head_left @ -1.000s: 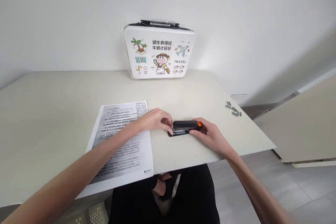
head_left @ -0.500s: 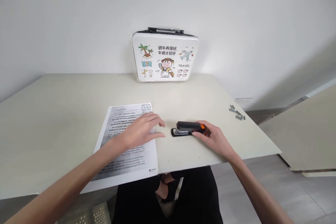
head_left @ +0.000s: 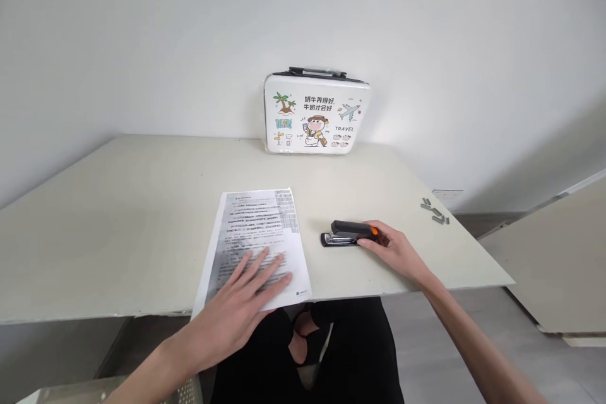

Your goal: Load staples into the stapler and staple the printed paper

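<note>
Printed sheets of paper (head_left: 250,221) lie on the table near its front edge, one sheet's margin showing at the left. My left hand (head_left: 250,290) rests flat on the lower part of the paper with its fingers spread. To the right of the paper a black stapler (head_left: 350,230) with an orange rear end sits on the tabletop, its front pointing left. My right hand (head_left: 391,249) grips the stapler by its back end, thumb in front and fingers partly hidden behind it.
Several grey strips of staples (head_left: 434,211) lie near the table's right edge. A white cartoon-printed case (head_left: 317,117) with a black handle stands at the back against the wall. The pale table (head_left: 118,221) ends just in front of my lap. A perforated plastic item (head_left: 85,391) is below left.
My left hand has come down from above the paper's right edge and now lies on its lower part. My right hand keeps its grip on the stapler. The whole view has shifted slightly.
</note>
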The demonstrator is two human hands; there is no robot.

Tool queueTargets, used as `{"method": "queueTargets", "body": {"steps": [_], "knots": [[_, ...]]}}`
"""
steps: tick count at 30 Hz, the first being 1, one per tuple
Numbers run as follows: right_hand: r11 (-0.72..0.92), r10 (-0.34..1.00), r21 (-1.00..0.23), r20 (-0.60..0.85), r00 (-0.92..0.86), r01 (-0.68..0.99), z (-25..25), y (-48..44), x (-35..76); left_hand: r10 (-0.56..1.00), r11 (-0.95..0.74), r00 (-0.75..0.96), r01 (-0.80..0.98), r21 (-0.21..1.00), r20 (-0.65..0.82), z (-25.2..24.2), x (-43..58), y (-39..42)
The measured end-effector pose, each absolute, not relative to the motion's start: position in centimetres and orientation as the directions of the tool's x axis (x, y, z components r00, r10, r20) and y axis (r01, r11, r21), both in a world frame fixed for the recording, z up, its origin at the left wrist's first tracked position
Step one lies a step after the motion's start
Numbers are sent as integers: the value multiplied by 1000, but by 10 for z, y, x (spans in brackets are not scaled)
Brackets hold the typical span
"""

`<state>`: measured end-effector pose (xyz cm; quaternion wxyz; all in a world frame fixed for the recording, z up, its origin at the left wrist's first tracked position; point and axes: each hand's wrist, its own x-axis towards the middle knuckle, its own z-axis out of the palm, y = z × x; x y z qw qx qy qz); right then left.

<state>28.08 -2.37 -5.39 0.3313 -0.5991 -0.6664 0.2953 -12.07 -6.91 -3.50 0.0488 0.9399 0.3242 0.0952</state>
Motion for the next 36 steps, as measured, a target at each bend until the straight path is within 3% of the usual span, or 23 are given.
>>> {"method": "queueTargets", "body": {"steps": [14,21,24,28,36], "knots": [[91,996,-745,54,-76,661,-52,-24,282,577,-795,801,508,333,156,-35,-77,-82],[136,980,-572,-42,-194,809,-17,-15,290,625,-695,780,540,474,27,-13,-80,-38],[126,990,-504,6,-142,855,-6,-11,281,685,-656,728,591,469,40,-13,-68,1],[162,986,-468,114,-123,869,0,-3,255,635,-701,772,566,433,19,-27,-39,42],[164,985,-563,44,-169,810,-2,17,211,591,-745,807,547,381,-3,-48,-4,59]]}}
